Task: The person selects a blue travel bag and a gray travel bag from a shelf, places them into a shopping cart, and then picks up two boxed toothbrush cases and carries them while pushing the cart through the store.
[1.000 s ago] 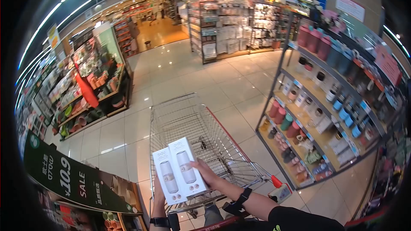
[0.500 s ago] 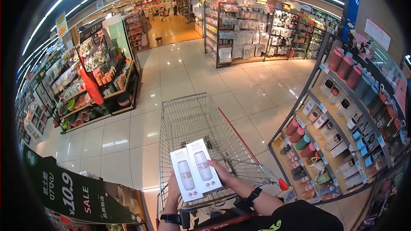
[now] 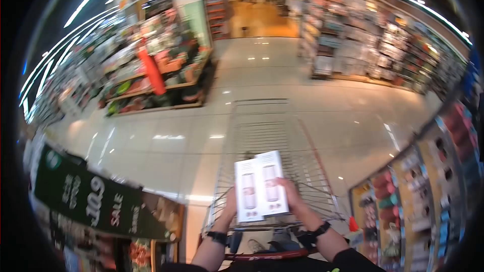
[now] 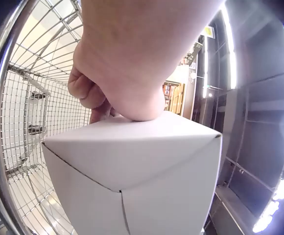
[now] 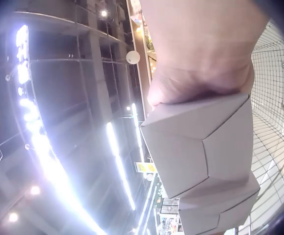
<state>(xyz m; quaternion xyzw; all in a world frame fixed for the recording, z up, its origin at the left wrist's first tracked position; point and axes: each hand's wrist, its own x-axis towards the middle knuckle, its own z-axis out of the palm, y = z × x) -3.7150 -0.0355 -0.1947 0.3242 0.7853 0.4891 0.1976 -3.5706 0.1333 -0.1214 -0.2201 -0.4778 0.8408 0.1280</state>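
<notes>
Two white boxes stand side by side above the near end of the cart, a tumbler pictured on each: the left box [image 3: 249, 191] and the right box [image 3: 272, 184]. My left hand [image 3: 230, 202] grips the outer side of the left box, its fingers mostly hidden behind. My right hand [image 3: 288, 194] holds the right box, fingers over its front edge. In the left wrist view, the hand [image 4: 117, 83] lies against one box [image 4: 132, 171]. The right wrist view shows the hand [image 5: 201, 81] on a box [image 5: 196, 147], the second box [image 5: 220, 205] beside it.
The wire cart [image 3: 262, 121] has a red handle [image 3: 272, 256] nearest my body. A green sale sign [image 3: 96, 196] stands at left, a bottle shelf [image 3: 423, 191] at right. Display racks flank the tiled floor [image 3: 262, 70] ahead.
The head view has swung right to left, so the shelves, the cart and the boxes now lie further right in it. Both hands still hold the boxes.
</notes>
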